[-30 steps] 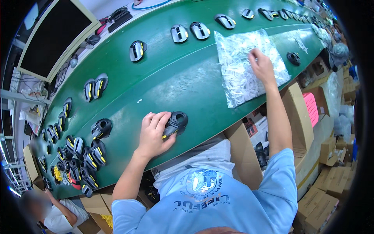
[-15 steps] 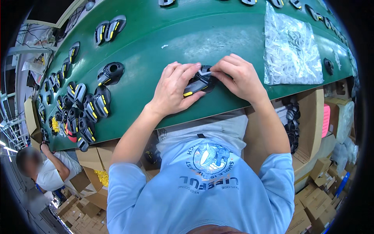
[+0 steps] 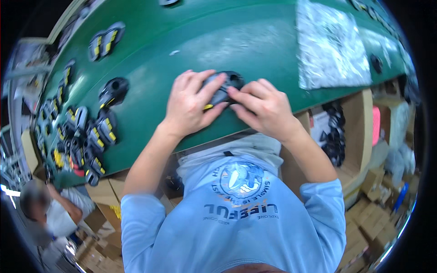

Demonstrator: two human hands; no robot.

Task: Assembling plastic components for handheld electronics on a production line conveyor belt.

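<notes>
A black and grey plastic part (image 3: 221, 96) with a round hole and a yellow strip lies on the green table in front of me. My left hand (image 3: 187, 104) grips it from the left, fingers over the top and thumb along the near edge. From the right, my right hand (image 3: 266, 109) closes on the same part, its index finger pressed on the top and its thumb at the near side. No white piece shows between the fingers. Another such part (image 3: 114, 91) rests to the left, apart from my hands.
Several similar parts (image 3: 107, 127) are heaped on the table's left. A clear bag (image 3: 334, 50) of whitish pieces lies at the right. Below the edge stands an open carton (image 3: 359, 132) with black parts. At far left another person (image 3: 68, 211) is at the table.
The white bent piece seen earlier at my right fingertips is out of sight. My right fingers have come down onto the part. The whole view has shifted slightly.
</notes>
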